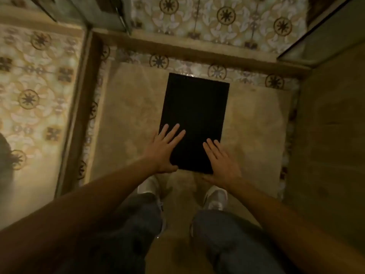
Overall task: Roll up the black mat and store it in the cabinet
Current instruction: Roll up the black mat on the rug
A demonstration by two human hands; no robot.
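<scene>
Now | black mat (194,119) flat | left hand (165,148), right hand (222,160) spread on near corners

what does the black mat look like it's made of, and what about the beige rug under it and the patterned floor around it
Black mat: probably rubber or foam; matte, lies flat with crisp straight edges, though a faint sheen at its far edge leaves it open.
Beige rug: seems a soft pile textile, its surface cloudy and uneven.
Patterned floor: likely glazed ceramic tile, with repeating motifs and glossy reflections.
</scene>
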